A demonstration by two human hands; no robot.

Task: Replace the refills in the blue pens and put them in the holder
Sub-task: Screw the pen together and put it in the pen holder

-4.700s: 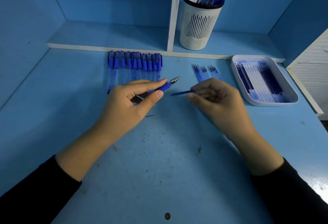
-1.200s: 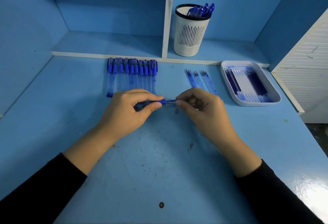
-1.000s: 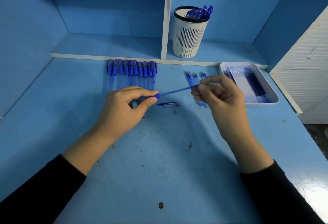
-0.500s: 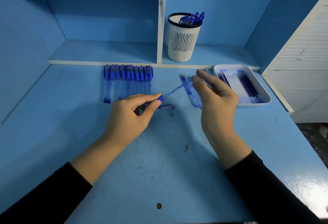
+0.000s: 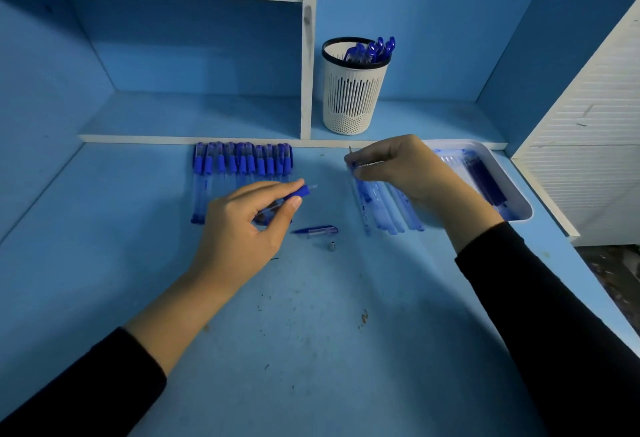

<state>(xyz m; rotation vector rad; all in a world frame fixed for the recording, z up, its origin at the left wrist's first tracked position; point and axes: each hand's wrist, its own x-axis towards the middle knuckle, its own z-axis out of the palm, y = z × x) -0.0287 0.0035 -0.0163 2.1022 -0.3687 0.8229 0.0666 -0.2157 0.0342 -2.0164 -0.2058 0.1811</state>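
Note:
My left hand (image 5: pixel 242 228) grips an open blue pen barrel (image 5: pixel 300 191), its front end pointing right. My right hand (image 5: pixel 405 168) pinches a thin refill (image 5: pixel 350 152) over a small pile of loose refills (image 5: pixel 384 208) on the desk. A pen cap (image 5: pixel 317 230) and a small metal tip (image 5: pixel 331 246) lie between my hands. A row of several capped blue pens (image 5: pixel 242 166) lies behind my left hand. The white slotted holder (image 5: pixel 353 90) with several pens in it stands on the back shelf.
A white tray (image 5: pixel 519 201) holding more refills sits at the right, just behind my right wrist. A white upright divider (image 5: pixel 307 55) splits the shelf. A white slatted cabinet (image 5: pixel 595 145) stands at the far right, beyond the desk's right edge.
My right hand unscrewed the tip, drew the refill out of the barrel and carried it right to the loose refill pile. The cap and tip now lie on the desk. My left hand kept the barrel.

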